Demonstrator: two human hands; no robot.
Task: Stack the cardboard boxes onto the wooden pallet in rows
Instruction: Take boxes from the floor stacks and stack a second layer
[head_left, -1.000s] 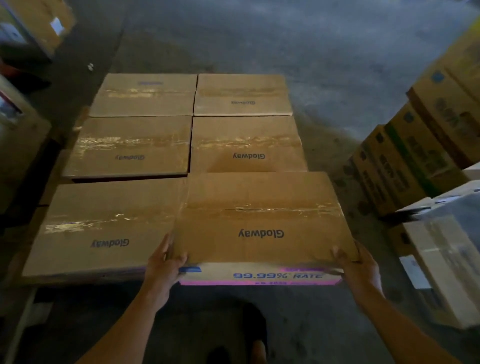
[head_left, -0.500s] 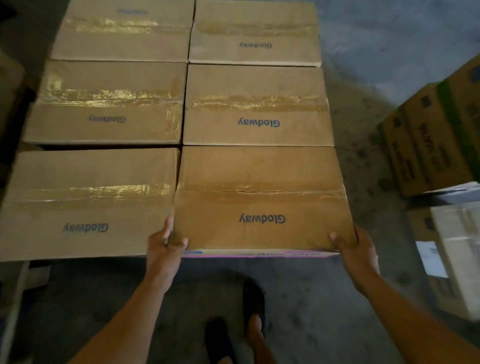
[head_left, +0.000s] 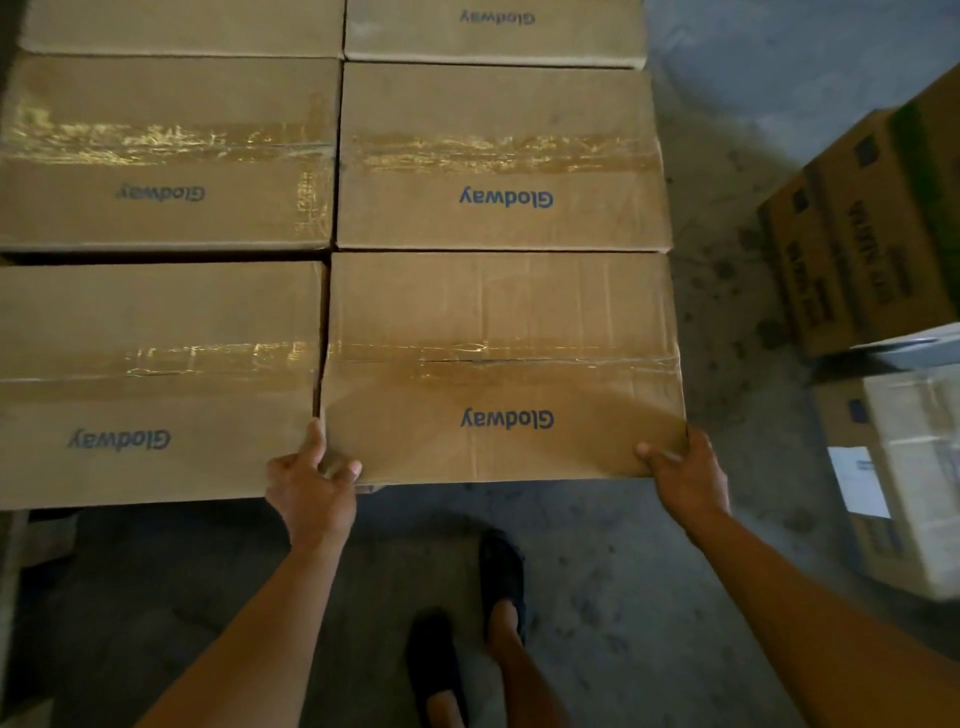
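**Last box of the near row, held at both front corners**

The box (head_left: 501, 364) sits in the near right slot of the layer, straight ahead at 12 o'clock from both hands. Its long axis runs from 9 to 3 o'clock, and the tape seam follows that line. The printed word reads upside down from here, so the tops of the letters point back toward 6 o'clock.

The left hand (head_left: 311, 483) grasps the near left corner with the thumb on top. The right hand (head_left: 685, 478) grasps the near right corner the same way. Neither hand is nearer, since the box lies squarely between them.

The far edge meets the box behind (head_left: 498, 156) at 12 o'clock. The left side lies against or just beside the neighbour box (head_left: 156, 379) at 9 o'clock. I cannot tell whether it is fully set down. The pallet is hidden under the load.

Any last move looks like a short push toward 12 and slightly toward 9 o'clock. More boxes (head_left: 872, 234) wait on the floor (head_left: 727, 104) at 3 o'clock.
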